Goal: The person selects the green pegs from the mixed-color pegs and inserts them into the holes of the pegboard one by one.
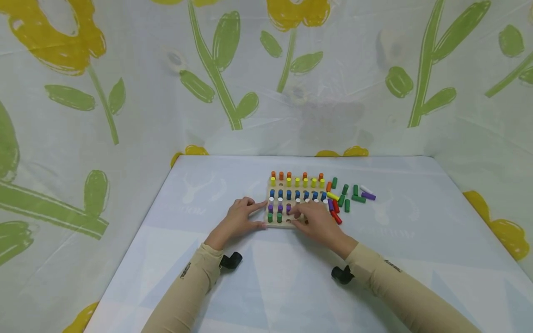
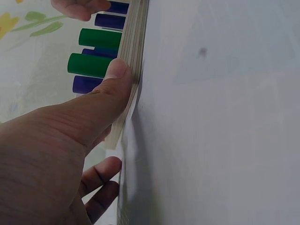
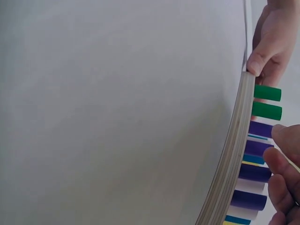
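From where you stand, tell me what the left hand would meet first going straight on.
The pegboard: the left hand already seems to touch its left edge, though how firmly is unclear. The leftmost pegs stand just past that edge.

A pale table (image 1: 266, 286) has faint bluish triangles (image 1: 166, 273) towards its front and dim antler-like prints (image 1: 193, 189) further back. Around it hangs a whitish curtain (image 1: 333, 60) patterned with yellow flowers (image 1: 297, 14), green stems and leaves (image 1: 226, 39).
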`<action>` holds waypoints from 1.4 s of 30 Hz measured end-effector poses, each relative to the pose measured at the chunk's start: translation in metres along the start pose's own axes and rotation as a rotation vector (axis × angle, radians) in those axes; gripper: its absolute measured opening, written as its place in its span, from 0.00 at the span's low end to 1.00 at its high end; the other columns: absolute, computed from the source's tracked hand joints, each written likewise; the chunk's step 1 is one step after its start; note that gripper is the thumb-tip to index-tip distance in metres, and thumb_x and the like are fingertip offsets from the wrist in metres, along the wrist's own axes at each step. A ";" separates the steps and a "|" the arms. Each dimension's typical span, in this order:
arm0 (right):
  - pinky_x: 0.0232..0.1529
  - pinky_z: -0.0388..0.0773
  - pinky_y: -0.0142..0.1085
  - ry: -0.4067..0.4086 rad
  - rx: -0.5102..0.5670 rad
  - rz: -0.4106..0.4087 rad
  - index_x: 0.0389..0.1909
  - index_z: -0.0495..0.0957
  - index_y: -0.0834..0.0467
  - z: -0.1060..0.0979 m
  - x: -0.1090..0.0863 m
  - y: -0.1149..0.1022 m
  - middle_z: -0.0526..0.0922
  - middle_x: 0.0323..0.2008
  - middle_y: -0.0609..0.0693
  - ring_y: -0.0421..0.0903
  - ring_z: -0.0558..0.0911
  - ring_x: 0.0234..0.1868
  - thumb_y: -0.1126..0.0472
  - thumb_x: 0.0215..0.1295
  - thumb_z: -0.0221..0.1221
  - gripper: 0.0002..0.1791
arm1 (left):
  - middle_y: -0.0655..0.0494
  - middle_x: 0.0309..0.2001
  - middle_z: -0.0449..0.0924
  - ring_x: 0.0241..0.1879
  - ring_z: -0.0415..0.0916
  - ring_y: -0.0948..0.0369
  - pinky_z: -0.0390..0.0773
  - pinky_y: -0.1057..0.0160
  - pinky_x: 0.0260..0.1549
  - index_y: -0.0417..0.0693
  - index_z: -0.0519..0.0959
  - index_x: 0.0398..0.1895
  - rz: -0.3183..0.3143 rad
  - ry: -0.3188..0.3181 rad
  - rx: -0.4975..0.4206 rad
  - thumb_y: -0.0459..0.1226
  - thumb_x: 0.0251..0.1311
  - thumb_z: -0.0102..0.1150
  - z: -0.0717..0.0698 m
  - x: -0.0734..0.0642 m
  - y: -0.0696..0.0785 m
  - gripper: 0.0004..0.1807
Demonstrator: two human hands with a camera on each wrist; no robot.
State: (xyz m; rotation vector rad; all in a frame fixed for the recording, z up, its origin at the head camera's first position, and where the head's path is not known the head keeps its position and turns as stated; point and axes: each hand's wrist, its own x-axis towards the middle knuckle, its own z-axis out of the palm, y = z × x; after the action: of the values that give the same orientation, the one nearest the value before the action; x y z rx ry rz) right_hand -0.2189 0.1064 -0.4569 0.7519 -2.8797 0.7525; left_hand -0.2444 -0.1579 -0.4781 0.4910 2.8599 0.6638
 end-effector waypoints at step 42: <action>0.46 0.77 0.43 0.032 -0.040 0.048 0.44 0.85 0.51 -0.020 -0.022 0.040 0.84 0.36 0.41 0.44 0.78 0.41 0.59 0.65 0.69 0.08 | 0.50 0.57 0.67 0.57 0.61 0.51 0.66 0.50 0.59 0.66 0.67 0.76 0.000 -0.007 0.006 0.57 0.58 0.70 -0.001 0.000 0.000 0.42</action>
State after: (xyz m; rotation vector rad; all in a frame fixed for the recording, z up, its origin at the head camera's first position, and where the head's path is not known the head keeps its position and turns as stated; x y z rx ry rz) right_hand -0.2201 0.1564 -0.4608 0.6621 -2.8849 0.7029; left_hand -0.2445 -0.1584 -0.4774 0.4934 2.8560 0.6523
